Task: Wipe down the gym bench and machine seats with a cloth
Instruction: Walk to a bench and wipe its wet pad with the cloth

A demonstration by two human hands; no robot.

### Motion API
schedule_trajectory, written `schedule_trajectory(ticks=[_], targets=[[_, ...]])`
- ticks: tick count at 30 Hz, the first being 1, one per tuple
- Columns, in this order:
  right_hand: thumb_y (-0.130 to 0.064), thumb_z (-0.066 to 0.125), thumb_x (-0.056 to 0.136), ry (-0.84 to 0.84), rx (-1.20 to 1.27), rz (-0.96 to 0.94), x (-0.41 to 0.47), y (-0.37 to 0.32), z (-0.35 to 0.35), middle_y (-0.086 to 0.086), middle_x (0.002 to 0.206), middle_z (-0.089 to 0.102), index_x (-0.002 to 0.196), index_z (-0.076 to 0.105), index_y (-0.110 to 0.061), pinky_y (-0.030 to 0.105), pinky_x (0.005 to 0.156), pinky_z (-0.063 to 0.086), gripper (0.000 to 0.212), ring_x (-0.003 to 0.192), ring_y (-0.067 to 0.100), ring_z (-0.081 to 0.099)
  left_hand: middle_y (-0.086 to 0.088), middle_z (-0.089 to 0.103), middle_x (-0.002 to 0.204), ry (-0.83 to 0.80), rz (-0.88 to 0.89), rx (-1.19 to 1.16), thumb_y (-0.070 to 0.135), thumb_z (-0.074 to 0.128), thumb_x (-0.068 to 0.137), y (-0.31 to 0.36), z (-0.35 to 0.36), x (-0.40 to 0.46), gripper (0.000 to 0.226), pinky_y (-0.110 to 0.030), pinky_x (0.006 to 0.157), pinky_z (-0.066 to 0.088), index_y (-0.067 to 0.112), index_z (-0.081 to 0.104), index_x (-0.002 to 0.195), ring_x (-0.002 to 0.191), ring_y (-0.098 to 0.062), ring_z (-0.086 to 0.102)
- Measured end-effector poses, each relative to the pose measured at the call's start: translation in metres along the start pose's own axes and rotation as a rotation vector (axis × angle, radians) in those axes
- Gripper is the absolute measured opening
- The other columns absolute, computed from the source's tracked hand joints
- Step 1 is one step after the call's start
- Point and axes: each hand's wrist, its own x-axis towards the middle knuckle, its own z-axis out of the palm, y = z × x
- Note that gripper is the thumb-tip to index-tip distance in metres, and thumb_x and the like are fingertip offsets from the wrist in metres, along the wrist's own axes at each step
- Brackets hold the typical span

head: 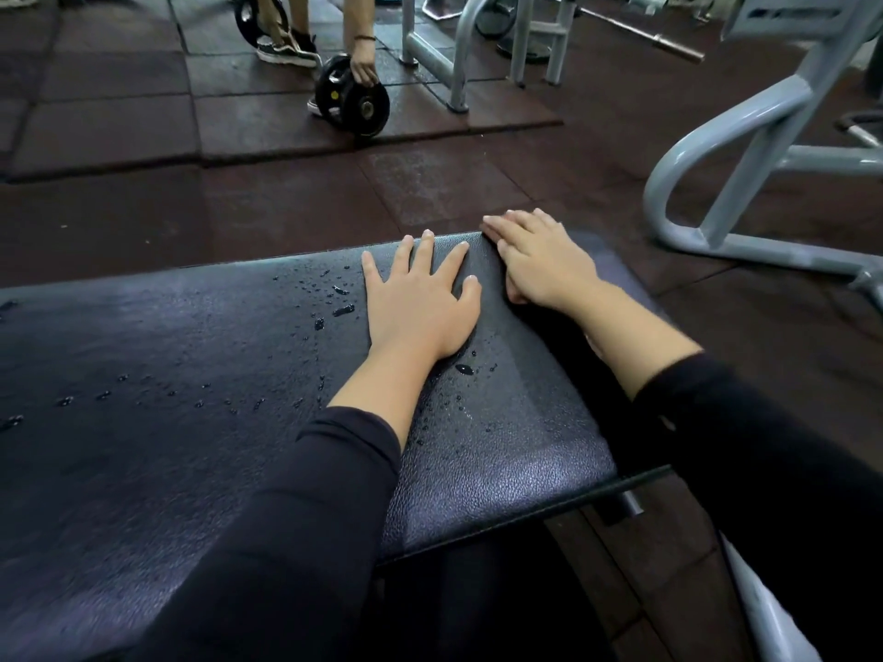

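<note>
A black textured bench pad fills the lower left, with water droplets scattered over its top. My left hand lies flat on the pad near its far edge, fingers straight and spread. My right hand rests with straight fingers on the pad's far right corner, its thumb tucked at the side. A dark ridge runs along the pad beneath that hand; I cannot tell whether it is a cloth or the pad itself. No cloth is plainly visible.
Another person's hand holds black weight plates on the rubber floor tiles beyond the bench. A grey machine frame stands to the right, and more grey frames and a barbell are at the back.
</note>
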Motion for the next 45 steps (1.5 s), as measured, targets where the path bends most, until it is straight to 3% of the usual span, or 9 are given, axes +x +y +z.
schedule_trajectory(ticks=[3,6,10,14,18,28,34,39,45], targets=[[-0.020,0.037,0.092,-0.091,0.001,-0.008,0.020,0.021,-0.011,0.009,0.148,0.037,0.141,0.039,-0.007,0.036,0.114,0.020,0.050,0.135,0.027,0.033,0.003,0.005,0.163,-0.004,0.002,-0.002,0.053,0.016,0.098,-0.001,-0.001,0.001,0.054,-0.056,0.116,-0.005,0.043,0.016,0.152,0.149,-0.017,0.001],[-0.023,0.034,0.095,-0.102,0.031,0.088,0.005,0.046,-0.023,0.010,0.142,0.044,0.139,0.043,-0.016,0.039,0.109,0.032,0.045,0.128,0.029,0.042,0.004,0.005,0.163,-0.010,0.005,-0.003,0.053,0.015,0.098,-0.001,-0.001,0.001,0.054,-0.056,0.117,-0.005,0.043,0.015,0.152,0.149,-0.017,0.001],[-0.006,0.031,0.097,-0.035,0.104,0.139,-0.050,0.075,-0.026,0.008,0.150,0.034,0.142,0.035,-0.007,0.025,0.114,0.013,0.045,0.140,0.022,0.026,0.003,0.006,0.163,-0.005,0.007,0.000,0.053,0.016,0.098,-0.001,-0.001,0.000,0.054,-0.057,0.117,-0.004,0.043,0.016,0.152,0.149,-0.017,0.002],[-0.008,0.034,0.099,0.033,0.187,0.187,-0.117,0.077,-0.035,0.000,0.150,0.033,0.142,0.039,-0.016,0.011,0.109,0.007,0.045,0.142,0.013,0.022,0.003,0.006,0.163,-0.003,0.003,0.014,0.054,0.016,0.098,0.000,-0.002,-0.001,0.054,-0.057,0.117,-0.003,0.043,0.016,0.151,0.149,-0.017,0.002],[-0.015,0.037,0.098,0.099,0.185,0.167,-0.149,0.069,-0.037,-0.002,0.149,0.036,0.139,0.043,-0.025,0.023,0.116,0.011,0.042,0.140,0.011,0.025,0.001,0.001,0.163,-0.069,-0.001,0.034,0.052,0.014,0.099,0.002,-0.006,-0.002,0.054,-0.060,0.115,-0.005,0.041,0.010,0.152,0.149,-0.019,-0.003],[-0.022,0.037,0.098,0.103,0.268,0.295,-0.152,0.066,-0.036,-0.012,0.151,0.032,0.136,0.042,-0.041,0.030,0.118,0.014,0.043,0.141,0.008,0.023,-0.002,-0.006,0.163,-0.098,0.043,0.037,0.053,0.010,0.100,0.029,0.000,-0.031,0.063,-0.062,0.113,-0.011,0.025,0.003,0.155,0.149,-0.022,-0.009],[-0.022,0.032,0.101,-0.010,0.178,0.323,-0.127,0.053,-0.044,-0.005,0.156,0.020,0.145,0.031,-0.029,0.023,0.116,0.003,0.044,0.144,0.013,0.013,-0.002,-0.004,0.163,-0.081,0.051,0.026,0.052,0.011,0.100,0.029,0.000,-0.031,0.062,-0.061,0.113,-0.010,0.025,0.005,0.156,0.149,-0.023,-0.007],[-0.025,0.033,0.100,-0.063,0.049,0.101,-0.117,0.016,-0.025,-0.001,0.155,0.025,0.145,0.031,-0.024,0.039,0.118,0.008,0.045,0.144,0.023,0.016,0.000,-0.004,0.163,-0.083,0.056,0.011,0.048,0.011,0.101,0.027,-0.001,-0.029,0.059,-0.061,0.114,-0.008,0.026,0.006,0.155,0.149,-0.022,-0.006],[-0.041,0.024,0.094,-0.007,0.196,-0.041,-0.194,0.019,-0.036,-0.014,0.150,0.031,0.140,0.041,-0.032,0.035,0.119,0.011,0.050,0.143,0.009,0.019,0.000,-0.002,0.163,-0.066,0.063,0.006,0.046,0.012,0.102,0.025,-0.001,-0.030,0.057,-0.060,0.113,-0.008,0.026,0.007,0.155,0.149,-0.021,-0.005]])
